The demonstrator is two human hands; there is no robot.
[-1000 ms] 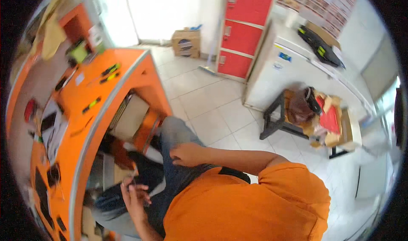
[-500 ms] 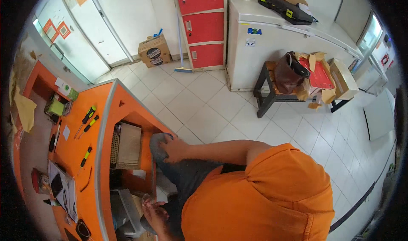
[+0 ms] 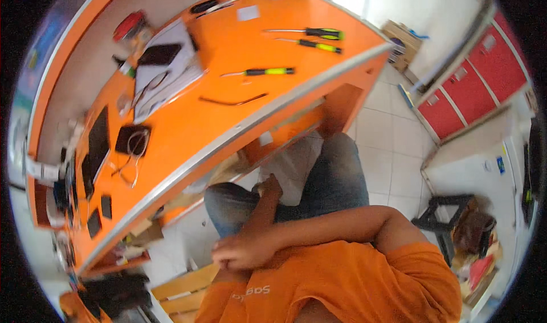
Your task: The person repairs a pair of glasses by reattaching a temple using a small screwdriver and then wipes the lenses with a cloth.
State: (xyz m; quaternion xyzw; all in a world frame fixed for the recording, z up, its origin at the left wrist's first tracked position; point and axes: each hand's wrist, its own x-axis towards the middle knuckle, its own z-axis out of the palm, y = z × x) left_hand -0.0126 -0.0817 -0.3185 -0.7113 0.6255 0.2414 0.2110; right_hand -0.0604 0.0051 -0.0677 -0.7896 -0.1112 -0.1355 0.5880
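My right forearm crosses in front of my orange shirt, and my right hand (image 3: pixel 244 254) is curled over my left arm near the elbow. My left hand (image 3: pixel 270 187) hangs between my knees; blur hides its fingers. No tool shows in either hand. On the orange counter (image 3: pixel 188 135) before me lie three screwdrivers with black and green handles: one (image 3: pixel 325 33) at the back, another (image 3: pixel 319 46) just below it, and a third (image 3: pixel 268 71) nearer me. Close to the counter's metal edge rests a thin dark curved strip (image 3: pixel 233 100).
Left on the counter are papers (image 3: pixel 165 92) with a black phone (image 3: pixel 160 54), a dark square (image 3: pixel 132 140) under pale-framed glasses (image 3: pixel 137 146), and several dark flat devices. A cardboard box (image 3: pixel 401 43), red lockers (image 3: pixel 456 92), a white freezer (image 3: pixel 473 157) and a black stool (image 3: pixel 441 212) stand right.
My view has swung left toward the counter. My right hand has left my right knee and now lies on my left arm. My left hand has moved in between my knees.
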